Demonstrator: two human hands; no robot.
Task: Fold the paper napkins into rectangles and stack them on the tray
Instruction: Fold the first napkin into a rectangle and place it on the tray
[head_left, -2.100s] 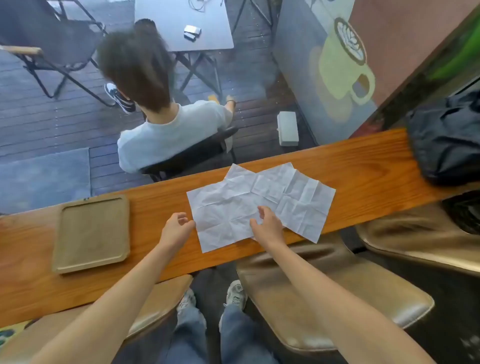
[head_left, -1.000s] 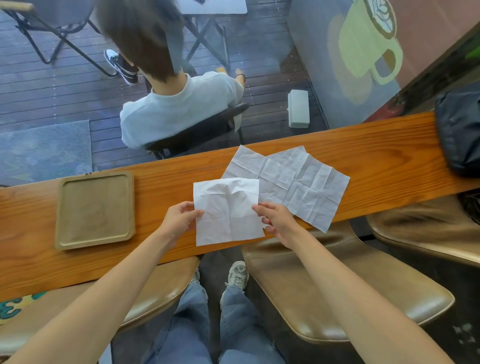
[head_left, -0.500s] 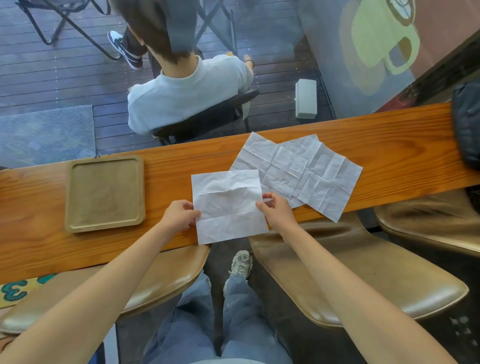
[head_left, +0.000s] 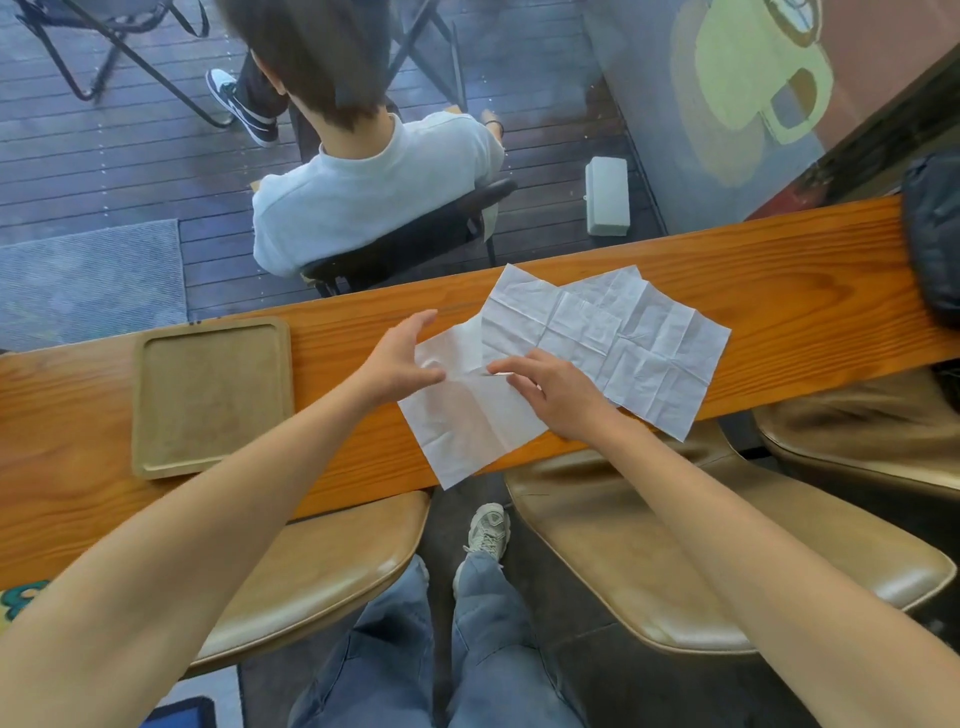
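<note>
Head | left hand (head_left: 402, 364) loosely spread, touching napkin (head_left: 467, 421) | right hand (head_left: 553, 389) flat, pressing it | advice: align edges, then crease firmly | tray (head_left: 156, 467) holds none

White creased napkins (head_left: 613, 338), tan tray (head_left: 210, 397), orange wood-grained counter (head_left: 779, 270)

The folded napkin (head_left: 470, 415) now lies turned at an angle. Both hands have left its side edges; the left hand (head_left: 397, 364) and right hand (head_left: 553, 392) meet over its upper half
</note>
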